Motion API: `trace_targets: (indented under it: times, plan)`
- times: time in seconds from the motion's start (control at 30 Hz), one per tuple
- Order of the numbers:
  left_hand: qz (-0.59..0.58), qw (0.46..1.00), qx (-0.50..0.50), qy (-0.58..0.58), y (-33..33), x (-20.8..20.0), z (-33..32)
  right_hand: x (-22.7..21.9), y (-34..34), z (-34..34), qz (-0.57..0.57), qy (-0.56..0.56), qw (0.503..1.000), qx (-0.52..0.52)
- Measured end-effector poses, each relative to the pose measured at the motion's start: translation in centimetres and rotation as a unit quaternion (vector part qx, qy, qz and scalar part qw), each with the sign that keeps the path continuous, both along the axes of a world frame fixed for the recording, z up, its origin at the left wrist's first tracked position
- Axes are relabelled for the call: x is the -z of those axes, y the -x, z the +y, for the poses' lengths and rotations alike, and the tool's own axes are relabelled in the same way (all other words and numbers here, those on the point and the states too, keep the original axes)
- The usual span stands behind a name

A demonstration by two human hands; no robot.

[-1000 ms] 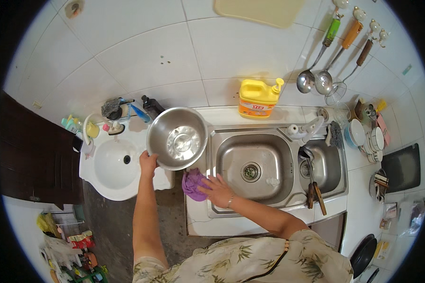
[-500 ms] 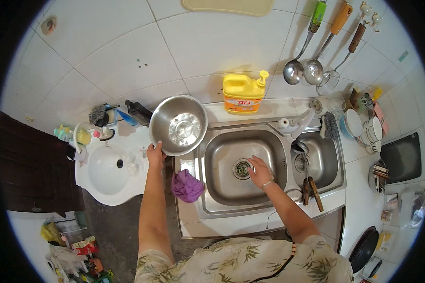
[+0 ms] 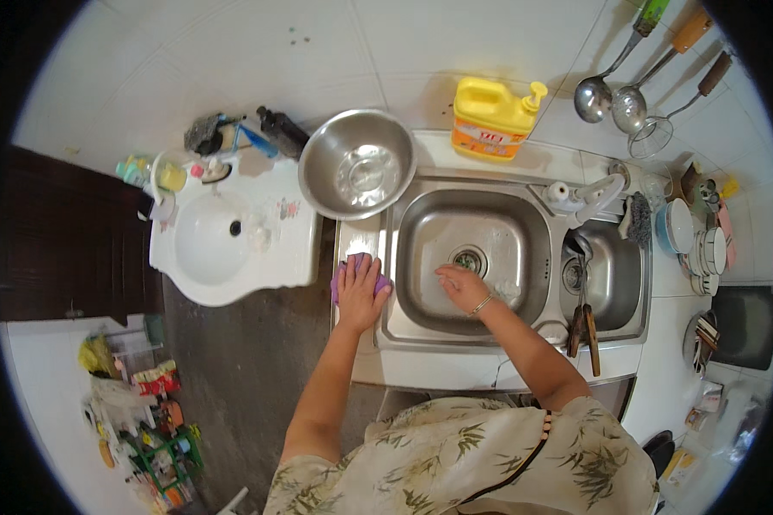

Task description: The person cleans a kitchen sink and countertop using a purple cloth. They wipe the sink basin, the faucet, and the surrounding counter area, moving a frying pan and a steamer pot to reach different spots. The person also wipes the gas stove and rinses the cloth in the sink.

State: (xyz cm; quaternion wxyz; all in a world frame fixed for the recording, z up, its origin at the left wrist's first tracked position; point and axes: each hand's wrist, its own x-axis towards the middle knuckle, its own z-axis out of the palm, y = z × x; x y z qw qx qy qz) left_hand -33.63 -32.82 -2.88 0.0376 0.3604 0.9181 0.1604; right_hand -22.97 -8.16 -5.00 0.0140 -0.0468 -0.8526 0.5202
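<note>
My left hand lies over a crumpled purple cloth on the counter left of the sink. Its fingers are stretched out across the cloth, thumb apart. Above the large steel sink basin, my right hand is closed, fingers bent inward; whatever they may hold is hidden. Just beyond it sits the drain strainer, with green bits in it. A steel bowl stands at the sink's far left corner, beyond my left hand.
A yellow detergent jug stands behind the sink. The faucet and a smaller basin with wooden-handled utensils are on the right. Bowls are stacked farther right. A white washbasin is at left.
My left hand has let go of the steel bowl and come down onto the purple cloth. The fingers of my right hand have curled in. The view has shifted.
</note>
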Motion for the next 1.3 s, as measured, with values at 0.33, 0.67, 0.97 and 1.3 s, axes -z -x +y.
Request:
trace_targets:
  times: [0.33,0.67,0.97,1.3]
  plan:
    - [-0.071,0.996,0.057,0.020,-11.6,-2.7,-8.6,-1.3,-6.7,6.2,0.001,0.093,0.966,0.240]
    - [-0.046,0.994,0.021,-0.092,-23.1,0.7,-6.1,-9.9,-19.7,4.9,0.014,-0.025,0.949,0.314]
    - [-0.536,0.801,0.034,-0.264,-21.2,-1.1,5.2,-9.7,-23.4,10.0,-0.028,0.090,0.927,0.363]
    - [-0.632,0.537,-0.191,-0.525,-9.6,-3.1,17.3,-3.8,-8.2,21.0,0.012,-0.108,0.955,0.275]
